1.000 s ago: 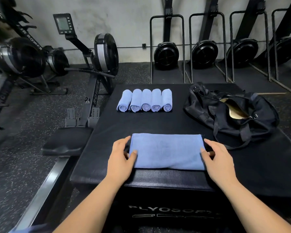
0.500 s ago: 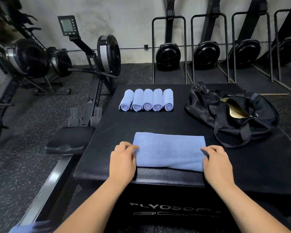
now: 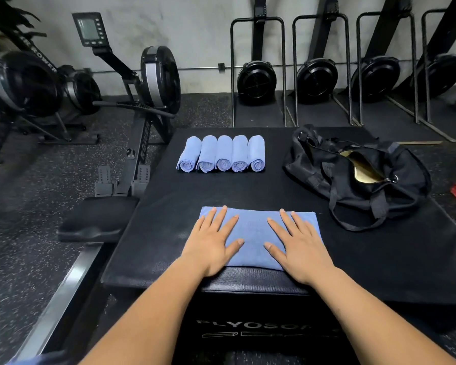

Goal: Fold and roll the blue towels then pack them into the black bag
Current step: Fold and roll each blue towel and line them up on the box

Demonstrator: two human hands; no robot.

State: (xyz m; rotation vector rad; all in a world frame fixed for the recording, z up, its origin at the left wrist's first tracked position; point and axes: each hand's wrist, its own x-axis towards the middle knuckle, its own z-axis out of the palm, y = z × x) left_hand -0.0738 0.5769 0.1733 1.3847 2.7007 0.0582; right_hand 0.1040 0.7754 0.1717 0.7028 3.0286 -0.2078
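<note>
Both hands, left hand [image 3: 213, 242] and right hand [image 3: 298, 245], lie flat with fingers straight on the folded towel [image 3: 253, 227]. Beyond the fingertips sit five rolled towels [image 3: 223, 154]; the bag [image 3: 358, 177] (unzipped, nothing packed) waits beyond the right hand.

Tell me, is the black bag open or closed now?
Open: the black bag gapes at its top, and a gold lining shows inside.

Matt blue cloth towel [image 3: 253, 233], textured black mat [image 3: 163, 206]
</note>
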